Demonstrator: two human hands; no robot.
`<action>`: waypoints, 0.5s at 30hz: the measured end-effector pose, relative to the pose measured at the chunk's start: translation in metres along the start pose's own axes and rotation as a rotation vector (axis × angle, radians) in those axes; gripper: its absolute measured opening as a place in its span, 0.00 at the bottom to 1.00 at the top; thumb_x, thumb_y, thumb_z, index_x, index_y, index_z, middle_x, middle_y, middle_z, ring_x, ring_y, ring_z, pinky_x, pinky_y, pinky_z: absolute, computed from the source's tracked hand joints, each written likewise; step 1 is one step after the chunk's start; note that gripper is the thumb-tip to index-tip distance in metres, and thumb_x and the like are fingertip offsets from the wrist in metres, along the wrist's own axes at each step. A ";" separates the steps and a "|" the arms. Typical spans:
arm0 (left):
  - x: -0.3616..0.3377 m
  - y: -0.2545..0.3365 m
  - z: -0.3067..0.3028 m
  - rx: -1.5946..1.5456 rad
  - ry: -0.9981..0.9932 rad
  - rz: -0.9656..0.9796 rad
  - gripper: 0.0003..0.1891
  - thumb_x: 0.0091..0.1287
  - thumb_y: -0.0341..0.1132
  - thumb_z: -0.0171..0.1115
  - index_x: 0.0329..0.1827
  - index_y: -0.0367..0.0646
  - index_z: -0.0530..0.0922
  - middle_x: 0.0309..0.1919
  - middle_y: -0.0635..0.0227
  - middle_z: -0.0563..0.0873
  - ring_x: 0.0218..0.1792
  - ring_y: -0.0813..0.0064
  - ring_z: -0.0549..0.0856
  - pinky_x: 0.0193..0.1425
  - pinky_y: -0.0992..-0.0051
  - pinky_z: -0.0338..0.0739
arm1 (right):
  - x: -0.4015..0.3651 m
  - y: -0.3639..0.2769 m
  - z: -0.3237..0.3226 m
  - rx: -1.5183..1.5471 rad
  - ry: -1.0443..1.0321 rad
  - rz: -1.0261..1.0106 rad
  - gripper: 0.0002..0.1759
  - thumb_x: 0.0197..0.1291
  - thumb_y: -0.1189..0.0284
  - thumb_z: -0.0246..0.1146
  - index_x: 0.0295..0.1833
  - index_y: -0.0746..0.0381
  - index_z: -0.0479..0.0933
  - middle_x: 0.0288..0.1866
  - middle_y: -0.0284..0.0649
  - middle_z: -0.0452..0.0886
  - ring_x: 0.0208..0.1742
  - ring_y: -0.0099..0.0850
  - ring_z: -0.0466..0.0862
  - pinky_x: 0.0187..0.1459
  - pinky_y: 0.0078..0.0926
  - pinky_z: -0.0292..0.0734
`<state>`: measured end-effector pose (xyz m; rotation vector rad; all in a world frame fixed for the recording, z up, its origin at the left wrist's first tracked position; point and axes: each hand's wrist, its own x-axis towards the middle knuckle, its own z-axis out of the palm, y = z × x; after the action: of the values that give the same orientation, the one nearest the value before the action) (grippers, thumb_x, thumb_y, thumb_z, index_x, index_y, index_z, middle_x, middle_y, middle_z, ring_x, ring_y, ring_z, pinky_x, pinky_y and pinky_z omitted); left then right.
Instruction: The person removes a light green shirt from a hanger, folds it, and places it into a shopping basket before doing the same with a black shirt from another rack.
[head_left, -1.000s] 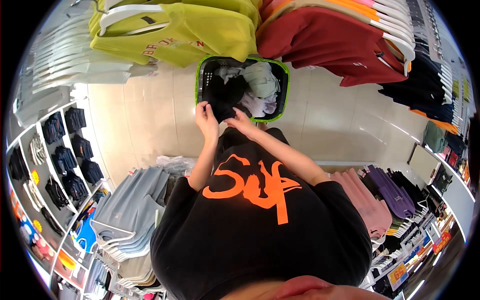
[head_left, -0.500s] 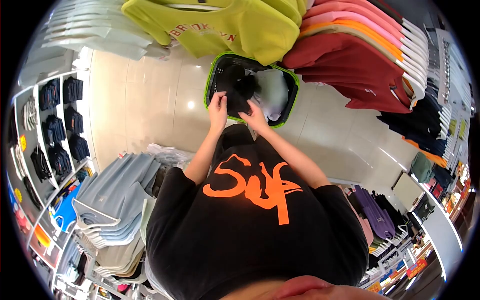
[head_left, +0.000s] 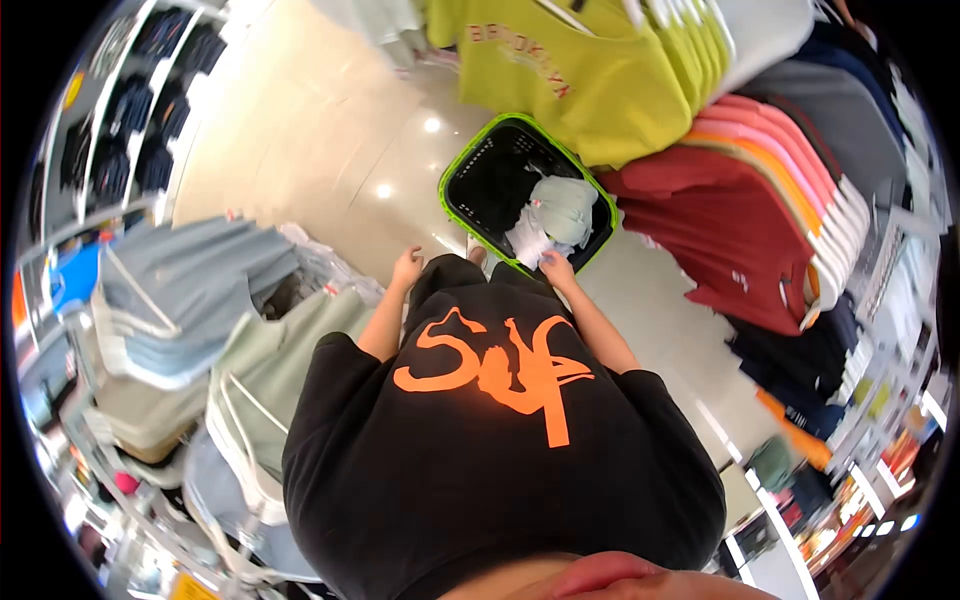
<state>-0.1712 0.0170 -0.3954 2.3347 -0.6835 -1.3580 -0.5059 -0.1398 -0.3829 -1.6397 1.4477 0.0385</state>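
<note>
A black basket with a bright green rim (head_left: 468,222) stands on the floor ahead of me. Inside, toward its right side, lie a pale grey-green cloth item (head_left: 563,208) and a crumpled white cloth (head_left: 528,240). My right hand (head_left: 556,268) is at the basket's near edge, fingers apart and close beside the white cloth. Over by my left thigh, my left hand (head_left: 407,268) hangs outside the basket with loose fingers and nothing visible in it. The left part of the basket's inside looks black.
Yellow-green sweatshirts (head_left: 560,80) hang just beyond the basket, with dark red tops (head_left: 730,220) to its right. Grey-blue garments (head_left: 200,270) and sage ones (head_left: 270,360) hang close on my left. Shelves of folded dark clothes (head_left: 130,110) stand farther left.
Both hands have let go of the black item they held over the basket and drawn back toward my body, the left one out to the side. The view has turned left.
</note>
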 end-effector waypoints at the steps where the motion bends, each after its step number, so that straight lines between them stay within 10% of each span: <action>1: -0.007 -0.026 0.005 -0.014 0.118 0.064 0.19 0.57 0.33 0.53 0.53 0.43 0.70 0.35 0.60 0.83 0.29 0.74 0.80 0.33 0.75 0.74 | 0.004 0.016 0.001 -0.042 -0.014 0.003 0.16 0.46 0.68 0.56 0.43 0.59 0.75 0.29 0.46 0.79 0.31 0.36 0.81 0.37 0.30 0.74; 4: -0.061 -0.040 0.004 -0.164 0.245 -0.211 0.17 0.54 0.34 0.53 0.49 0.45 0.73 0.35 0.58 0.83 0.38 0.64 0.82 0.45 0.69 0.74 | 0.023 0.060 0.004 -0.178 -0.069 -0.059 0.14 0.46 0.69 0.55 0.41 0.58 0.76 0.25 0.45 0.79 0.26 0.35 0.80 0.33 0.30 0.74; 7: -0.101 -0.080 0.036 -0.404 0.351 -0.226 0.16 0.53 0.34 0.54 0.46 0.44 0.74 0.29 0.59 0.82 0.29 0.72 0.81 0.36 0.72 0.74 | 0.074 0.125 0.023 -0.136 -0.238 -0.051 0.14 0.52 0.70 0.54 0.43 0.62 0.74 0.20 0.39 0.77 0.15 0.26 0.75 0.16 0.24 0.68; 10: -0.154 -0.100 0.070 -0.506 0.452 -0.324 0.15 0.53 0.35 0.56 0.44 0.44 0.76 0.30 0.58 0.82 0.34 0.65 0.81 0.40 0.70 0.73 | 0.059 0.035 -0.007 0.022 -0.517 0.155 0.16 0.52 0.71 0.53 0.49 0.59 0.71 0.21 0.37 0.75 0.17 0.26 0.74 0.16 0.24 0.69; 15: -0.222 -0.139 0.146 -0.585 0.647 -0.605 0.14 0.54 0.40 0.52 0.40 0.45 0.79 0.39 0.56 0.81 0.44 0.60 0.80 0.48 0.67 0.72 | 0.099 -0.018 0.016 -0.409 -0.603 -0.159 0.12 0.52 0.71 0.53 0.43 0.61 0.74 0.24 0.41 0.79 0.20 0.29 0.79 0.21 0.26 0.73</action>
<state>-0.3617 0.2485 -0.3814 2.3138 0.5739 -0.7305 -0.4526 -0.2079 -0.4364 -1.8461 0.8759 0.7170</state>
